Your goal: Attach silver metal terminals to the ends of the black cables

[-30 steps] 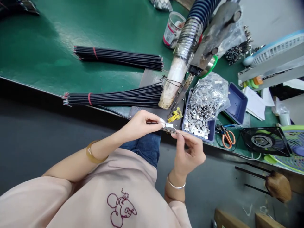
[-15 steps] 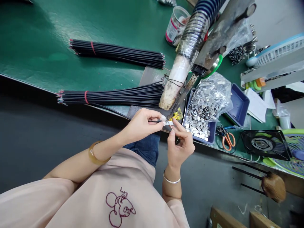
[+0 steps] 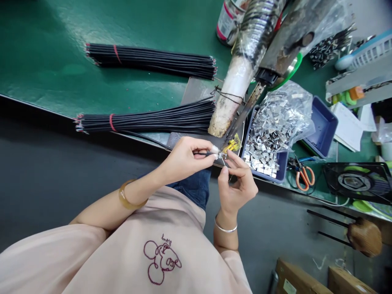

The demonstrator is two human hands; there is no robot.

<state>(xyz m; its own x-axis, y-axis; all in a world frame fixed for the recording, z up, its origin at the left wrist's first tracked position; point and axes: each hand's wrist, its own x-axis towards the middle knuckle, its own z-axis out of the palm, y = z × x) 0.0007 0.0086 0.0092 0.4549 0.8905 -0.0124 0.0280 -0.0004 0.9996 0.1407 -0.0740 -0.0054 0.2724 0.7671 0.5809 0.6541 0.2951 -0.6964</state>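
My left hand (image 3: 190, 160) pinches a thin black cable (image 3: 202, 154) between thumb and fingertips, one of which has a white cover. At the cable's tip is a small silver metal connector (image 3: 221, 155). My right hand (image 3: 237, 181) is closed on a thin silvery wire (image 3: 223, 161), probably solder, its upper end touching or very near the connector. Just above both hands, the slim metal shaft of a mounted soldering iron (image 3: 248, 104) slants down toward the connector. Its very tip is hard to make out beside a yellow piece (image 3: 232, 143).
Two bundles of black cables, one farther back (image 3: 153, 61) and one nearer (image 3: 153, 121), lie left. A taped hose (image 3: 228, 94) hangs above my hands. To the right are a blue tray (image 3: 283, 167) of metal connectors, orange-handled pliers (image 3: 304, 178) and a fan (image 3: 355, 182).
The view has shifted slightly. Both hands stay close together under the soldering iron, the left on the cable and the right on the wire. The connector now shows less of its flat side.
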